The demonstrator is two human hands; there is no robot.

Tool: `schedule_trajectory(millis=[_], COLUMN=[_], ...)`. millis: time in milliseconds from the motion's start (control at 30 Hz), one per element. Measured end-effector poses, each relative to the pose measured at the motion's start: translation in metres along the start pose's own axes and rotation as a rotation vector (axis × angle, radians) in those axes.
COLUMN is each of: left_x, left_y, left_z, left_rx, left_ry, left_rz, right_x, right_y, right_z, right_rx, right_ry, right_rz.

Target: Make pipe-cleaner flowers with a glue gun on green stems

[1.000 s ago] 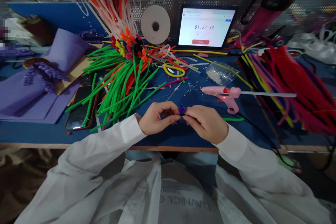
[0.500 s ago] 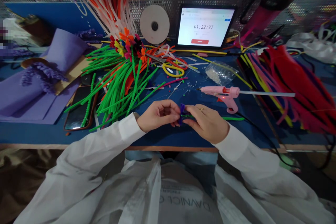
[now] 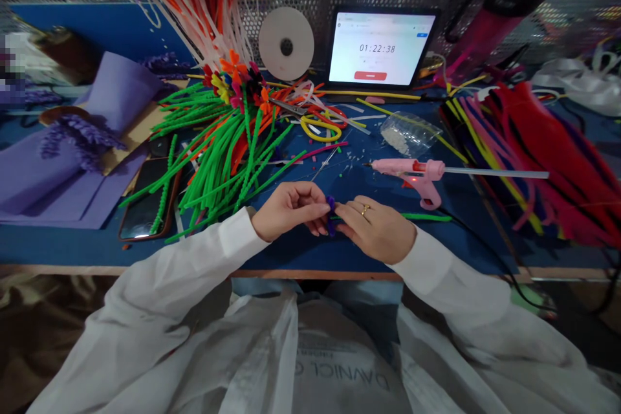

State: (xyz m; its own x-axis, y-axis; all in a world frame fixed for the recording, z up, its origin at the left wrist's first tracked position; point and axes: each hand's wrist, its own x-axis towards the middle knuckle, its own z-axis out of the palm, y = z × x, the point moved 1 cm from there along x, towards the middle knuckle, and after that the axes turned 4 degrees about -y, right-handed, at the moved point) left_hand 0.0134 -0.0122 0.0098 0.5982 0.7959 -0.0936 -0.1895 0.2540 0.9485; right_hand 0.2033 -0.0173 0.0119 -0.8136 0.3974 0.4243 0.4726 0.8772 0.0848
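My left hand (image 3: 290, 208) and my right hand (image 3: 377, 228) meet over the blue table (image 3: 310, 252) near its front edge. Both pinch a small purple pipe-cleaner flower (image 3: 331, 215) on a green stem (image 3: 424, 217) that runs out to the right under my right hand. The fingers of both hands are closed on it. A ring shows on my right hand. Just beyond my right hand lies a pink glue gun (image 3: 417, 173) with a glue stick poking out to the right.
A heap of green pipe-cleaner stems (image 3: 218, 155) lies to the left, beside a phone (image 3: 145, 204) and purple sheets (image 3: 72, 162). Red, pink and yellow pipe cleaners (image 3: 533, 155) pile at the right. A tablet (image 3: 381, 48) shows a timer; a tape roll (image 3: 286, 44) stands beside it.
My hands stayed together on the purple flower and turned it slightly; my right hand rolled so the ring now shows. The timer went from 01:22:37 to 01:22:38.
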Motion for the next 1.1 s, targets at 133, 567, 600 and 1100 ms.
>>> schedule_trajectory(millis=[133, 567, 600, 1100], left_x=[0.0013, 0.0022, 0.0021, 0.0018], left_y=[-0.001, -0.0016, -0.0016, -0.0005], left_z=[0.0001, -0.0008, -0.0008, 0.0017], left_rx=[0.044, 0.099, 0.097, 0.158], left_ry=[0.026, 0.04, 0.031, 0.034], left_rz=[-0.013, 0.028, 0.034, 0.053], right_x=[-0.0007, -0.0027, -0.0027, -0.0029], right_y=[-0.0001, 0.0004, 0.0004, -0.0038], right_z=[0.0019, 0.001, 0.0006, -0.0003], right_rx=[0.027, 0.104, 0.104, 0.097], right_ry=[0.004, 0.059, 0.069, 0.05], right_rz=[-0.004, 0.021, 0.019, 0.003])
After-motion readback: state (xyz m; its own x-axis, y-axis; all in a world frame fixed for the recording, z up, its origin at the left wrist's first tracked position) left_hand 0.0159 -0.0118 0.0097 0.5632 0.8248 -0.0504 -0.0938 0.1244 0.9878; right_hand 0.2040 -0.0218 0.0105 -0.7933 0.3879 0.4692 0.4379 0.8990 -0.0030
